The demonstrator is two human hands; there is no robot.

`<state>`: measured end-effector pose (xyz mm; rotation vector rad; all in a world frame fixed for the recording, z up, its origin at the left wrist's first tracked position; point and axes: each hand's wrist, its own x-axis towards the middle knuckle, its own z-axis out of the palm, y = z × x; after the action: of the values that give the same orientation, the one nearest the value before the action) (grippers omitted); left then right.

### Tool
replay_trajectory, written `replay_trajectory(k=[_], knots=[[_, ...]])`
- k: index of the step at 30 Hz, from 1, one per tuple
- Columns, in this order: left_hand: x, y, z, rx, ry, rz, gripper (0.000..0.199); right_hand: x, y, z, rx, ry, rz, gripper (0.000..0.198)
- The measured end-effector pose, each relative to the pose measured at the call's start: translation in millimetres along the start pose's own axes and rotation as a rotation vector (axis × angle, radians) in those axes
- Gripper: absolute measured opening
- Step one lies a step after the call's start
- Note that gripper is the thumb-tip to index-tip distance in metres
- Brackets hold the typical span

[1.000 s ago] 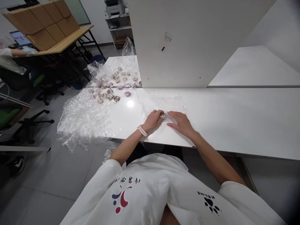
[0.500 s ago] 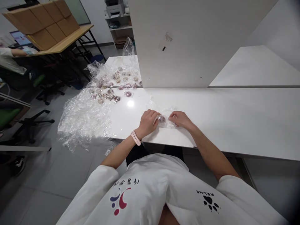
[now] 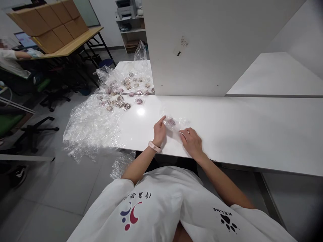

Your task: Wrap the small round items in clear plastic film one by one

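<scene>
A white worktop (image 3: pixel 252 131) runs crosswise, an upright white panel (image 3: pixel 196 47) rising behind it. Leftward spreads a heap of clear film (image 3: pixel 88 124), with small wrapped pieces (image 3: pixel 127 106) beside it, well apart from the hands. The right hand (image 3: pixel 192 142) curls narrowly at the clear wrapper's (image 3: pixel 183 121) near edge, the left hand (image 3: pixel 159 132) at its left end — whether either pinches, I cannot tell. The wrapper's long axis lies roughly left-right — a purplish lump (image 3: pixel 171 122) inside, toward the left.
</scene>
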<state>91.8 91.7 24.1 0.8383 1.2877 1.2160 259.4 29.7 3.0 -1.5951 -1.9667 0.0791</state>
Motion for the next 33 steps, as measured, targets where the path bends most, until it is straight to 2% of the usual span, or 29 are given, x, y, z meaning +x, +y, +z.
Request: replay_trajectory(k=[3, 5, 7, 9, 12, 14, 16, 17, 19, 21, 23, 25, 28, 31, 33], knots=[[-16, 4, 10, -0.359, -0.125, -0.284, 0.037, -7, -9, 10, 0.126, 0.003, 0.104, 0.021], [-31, 6, 13, -0.546, -0.256, -0.356, 0.026, -6, -13, 14, 0.139, 0.021, 0.169, 0.016], [-47, 6, 14, -0.606, -0.354, -0.287, 0.023, -4, -17, 13, 0.089, 0.032, 0.183, 0.014], [-60, 6, 14, -0.54, -0.362, -0.156, 0.03, -4, -25, 9, 0.021, 0.045, 0.153, 0.016], [-63, 10, 14, -0.43, -0.194, -0.02, 0.038, -8, -39, -2, 0.003, 0.076, 0.089, 0.019], [-59, 18, 12, -0.461, -0.071, 0.037, 0.035, -15, -47, -11, 0.099, 0.093, 0.127, 0.024], [-56, 29, 9, -0.485, -0.046, 0.093, 0.034, -20, -49, -19, 0.346, 0.049, 0.27, 0.035], [-57, 33, 8, -0.474, -0.082, 0.114, 0.036, -21, -48, -23, 0.54, -0.006, 0.363, 0.044], [-63, 39, 6, -0.413, -0.232, 0.096, 0.041, -21, -41, -32, 1.004, -0.155, 0.529, 0.066], [-73, 40, 5, -0.322, -0.415, 0.011, 0.046, -20, -32, -43, 1.382, -0.263, 0.63, 0.081], [-80, 36, 4, -0.231, -0.548, -0.09, 0.049, -20, -25, -54, 1.52, -0.303, 0.679, 0.079], [-82, 31, 4, -0.157, -0.594, -0.17, 0.05, -25, -22, -61, 1.459, -0.306, 0.725, 0.076], [-77, 25, 7, -0.074, -0.582, -0.225, 0.048, -35, -21, -61, 1.286, -0.247, 0.769, 0.077], [-68, 22, 10, 0.122, -0.582, -0.137, 0.043, -31, -9, -53, 1.124, -0.136, 0.724, 0.064], [-58, 23, 10, 0.309, -0.552, -0.001, 0.038, -13, 18, -50, 0.962, 0.048, 0.673, 0.052]])
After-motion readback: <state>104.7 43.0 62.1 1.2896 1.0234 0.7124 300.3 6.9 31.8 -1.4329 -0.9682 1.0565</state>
